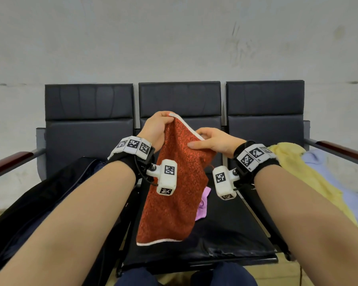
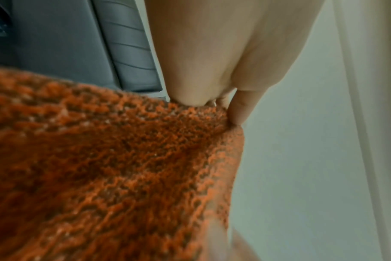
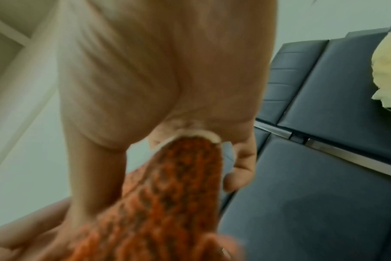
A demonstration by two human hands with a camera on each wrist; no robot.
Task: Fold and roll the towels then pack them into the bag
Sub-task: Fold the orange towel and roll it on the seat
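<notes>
Above the middle seat [image 1: 215, 234] of a black three-seat row, head view: orange towel [image 1: 174, 193] held up in the air, hanging long and narrow, white-trimmed bottom edge just over the seat. Left hand [image 1: 156, 129] pinching the top corner, highest point of the cloth. Right hand [image 1: 213, 142] lower and just beside it, pinching the white top hem, forefinger laid straight across the cloth face. Dark bag [image 1: 39, 199] slumped on the left seat. Yellow towel [image 1: 293, 159] and pale blue towel [image 1: 327, 168] heaped on the right seat; bit of pink cloth [image 1: 203, 205] behind the orange one.

Left wrist view: thumb and fingers [image 2: 241, 107] closed on the towel's edge, orange pile filling the lower frame, blurred.

Right wrist view: hem [image 3: 203, 136] drawn up into the curled fingers [image 3: 241, 167], grey seat pads behind, yellow towel at the far edge.

Step in hand, most likely: finding corners for the first fold. To do it well: slide the right hand along the hem out to the far corner, pull the top edge taut and level, match corners squarely before laying down, keep the hanging end off the pink cloth.
</notes>
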